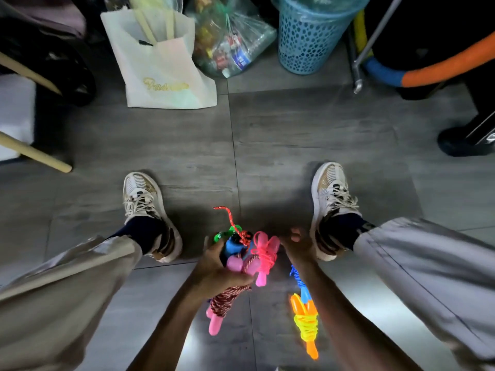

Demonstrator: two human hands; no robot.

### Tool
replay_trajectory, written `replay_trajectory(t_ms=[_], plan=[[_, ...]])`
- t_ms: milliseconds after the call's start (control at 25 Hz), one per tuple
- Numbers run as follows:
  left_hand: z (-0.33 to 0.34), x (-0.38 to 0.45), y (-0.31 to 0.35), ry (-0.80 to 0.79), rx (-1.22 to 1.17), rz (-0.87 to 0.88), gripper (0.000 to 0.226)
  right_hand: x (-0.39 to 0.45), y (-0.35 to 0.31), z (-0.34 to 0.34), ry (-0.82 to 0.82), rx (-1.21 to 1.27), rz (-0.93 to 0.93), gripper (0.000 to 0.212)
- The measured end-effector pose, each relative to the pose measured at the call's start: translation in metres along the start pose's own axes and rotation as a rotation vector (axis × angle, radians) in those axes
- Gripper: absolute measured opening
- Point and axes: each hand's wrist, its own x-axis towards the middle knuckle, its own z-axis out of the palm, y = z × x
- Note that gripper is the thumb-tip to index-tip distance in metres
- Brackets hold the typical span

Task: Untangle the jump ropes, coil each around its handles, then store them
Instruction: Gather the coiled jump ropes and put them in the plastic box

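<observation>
White tote bag (163, 68) (upright), blue basket (308, 36)

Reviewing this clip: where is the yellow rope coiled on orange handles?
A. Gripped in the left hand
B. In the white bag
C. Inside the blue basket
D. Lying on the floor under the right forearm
D: the yellow rope lies on the grey floor beneath the right forearm, held by neither hand.

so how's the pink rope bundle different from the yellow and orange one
The pink rope bundle has pink handles and is up off the floor against the cluster in the left hand; the yellow and orange bundle has orange handles and lies on the floor, ungripped. Both are coiled around their handles.
</observation>
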Motion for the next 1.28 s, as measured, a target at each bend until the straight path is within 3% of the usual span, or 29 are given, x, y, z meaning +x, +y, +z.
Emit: replay_trajectory(t_ms=[120, 200, 320, 440, 560, 680, 720, 840, 960, 1080, 1160, 1280], plan=[[0.004, 0.004, -0.025, -0.012, -0.019, -0.103, 0.075, 0.01, 0.016, 0.037, -0.109, -0.323, -0.09, 0.084], [0.005, 0.006, -0.038, -0.04, 0.0, -0.155, 0.085, 0.014, 0.019, 0.064, -0.158, -0.488, -0.096, 0.096], [0.008, 0.01, -0.052, -0.064, 0.058, -0.162, 0.087, 0.023, 0.017, 0.079, -0.107, -0.638, -0.142, 0.067], [0.009, 0.014, -0.052, -0.058, 0.026, -0.196, 0.086, 0.02, 0.008, 0.054, -0.088, -0.337, -0.172, 0.032], [0.013, 0.014, -0.044, -0.061, -0.031, -0.213, 0.082, -0.001, 0.003, 0.01, -0.11, -0.099, -0.107, 0.013], [0.021, 0.01, -0.038, -0.05, -0.063, -0.199, 0.075, -0.023, 0.017, -0.036, -0.276, -0.035, 0.071, 0.01], [0.024, 0.009, -0.038, -0.06, -0.069, -0.211, 0.074, -0.028, 0.027, -0.044, -0.297, -0.105, 0.143, 0.021], [0.034, 0.0, -0.042, -0.103, -0.079, -0.243, 0.076, -0.049, 0.071, -0.055, -0.124, -0.568, 0.232, 0.057], [0.038, -0.007, -0.049, -0.15, -0.023, -0.283, 0.077, -0.061, 0.109, -0.044, -0.143, -0.602, 0.298, 0.073], [0.038, -0.012, -0.056, -0.191, 0.031, -0.307, 0.075, -0.055, 0.124, -0.032, -0.157, -0.445, 0.32, 0.053], [0.034, -0.012, -0.06, -0.19, 0.074, -0.315, 0.078, -0.047, 0.129, -0.032, -0.165, -0.493, 0.293, 0.04], [0.031, -0.014, -0.05, -0.186, 0.07, -0.322, 0.075, -0.05, 0.124, -0.047, -0.383, -0.533, 0.335, 0.02]])
